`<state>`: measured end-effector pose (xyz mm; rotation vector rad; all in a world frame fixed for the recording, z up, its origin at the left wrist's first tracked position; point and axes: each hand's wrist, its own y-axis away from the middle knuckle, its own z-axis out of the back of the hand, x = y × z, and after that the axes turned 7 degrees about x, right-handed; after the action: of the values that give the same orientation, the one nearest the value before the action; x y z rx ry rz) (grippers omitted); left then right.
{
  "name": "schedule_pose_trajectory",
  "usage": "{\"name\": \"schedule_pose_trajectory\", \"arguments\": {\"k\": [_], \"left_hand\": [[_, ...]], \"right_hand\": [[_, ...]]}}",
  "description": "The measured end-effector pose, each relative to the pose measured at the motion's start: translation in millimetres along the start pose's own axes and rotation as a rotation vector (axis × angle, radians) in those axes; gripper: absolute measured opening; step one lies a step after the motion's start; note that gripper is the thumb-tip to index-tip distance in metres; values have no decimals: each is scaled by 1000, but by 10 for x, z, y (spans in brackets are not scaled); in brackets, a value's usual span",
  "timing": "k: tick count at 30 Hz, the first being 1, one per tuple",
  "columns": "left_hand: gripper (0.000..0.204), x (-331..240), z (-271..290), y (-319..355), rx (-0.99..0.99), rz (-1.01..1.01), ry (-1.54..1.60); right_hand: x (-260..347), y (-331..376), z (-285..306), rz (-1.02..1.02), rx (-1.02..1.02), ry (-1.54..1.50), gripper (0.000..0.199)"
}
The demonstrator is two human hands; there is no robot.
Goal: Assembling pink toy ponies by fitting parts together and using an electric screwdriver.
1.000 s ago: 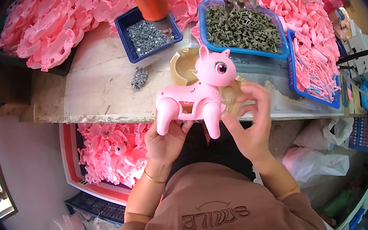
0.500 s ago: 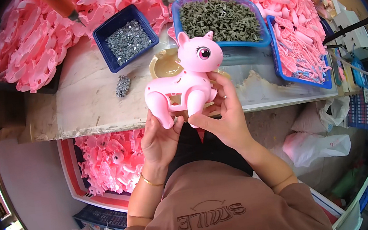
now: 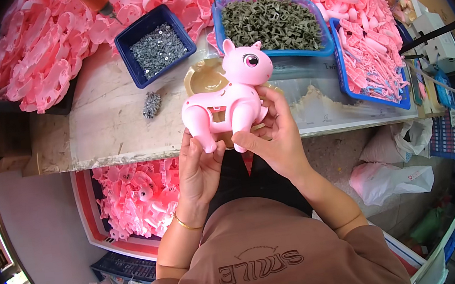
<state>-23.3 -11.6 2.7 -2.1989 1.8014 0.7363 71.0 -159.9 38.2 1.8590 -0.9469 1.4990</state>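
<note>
A pink plastic toy pony (image 3: 223, 101) is held upright at the table's front edge, its head to the right with one large printed eye showing. There is a rectangular opening in its side between the legs. My left hand (image 3: 199, 165) grips the rear leg low down. My right hand (image 3: 274, 131) holds the front legs, thumb in front and fingers behind the body. Behind the pony, a tan moulded holder (image 3: 202, 77) rests on the table and is partly covered by it.
Beyond stand a dark blue tray of small screws (image 3: 153, 21), a blue basin of grey-green parts (image 3: 324, 30) and a blue basket of pink pieces (image 3: 347, 80). A screw-covered lump (image 3: 151, 104) lies left. An orange screwdriver (image 3: 93, 0) hangs above. Pink shells (image 3: 33, 63) are heaped behind; a red-rimmed crate (image 3: 93, 219) sits below.
The pony has tilted slightly and shifted a little to the right in my hands, its legs rising a bit. The hanging screwdriver has swung to the right.
</note>
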Motion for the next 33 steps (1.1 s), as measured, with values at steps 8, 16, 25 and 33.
{"name": "schedule_pose_trajectory", "arguments": {"k": [8,16,25,33], "left_hand": [[54,-10,-43,2,17,-9,24],[51,30,-131,9,45,-13,-53],[58,11,-82,22,33,12,-80],[64,-63,-69,57,2,22,-110]], "right_hand": [[11,7,-9,-45,-3,-68,81],[-37,34,54,-38,-11,-101,80],[31,35,27,-10,-8,-36,82],[29,45,-14,60,3,169,85]]}}
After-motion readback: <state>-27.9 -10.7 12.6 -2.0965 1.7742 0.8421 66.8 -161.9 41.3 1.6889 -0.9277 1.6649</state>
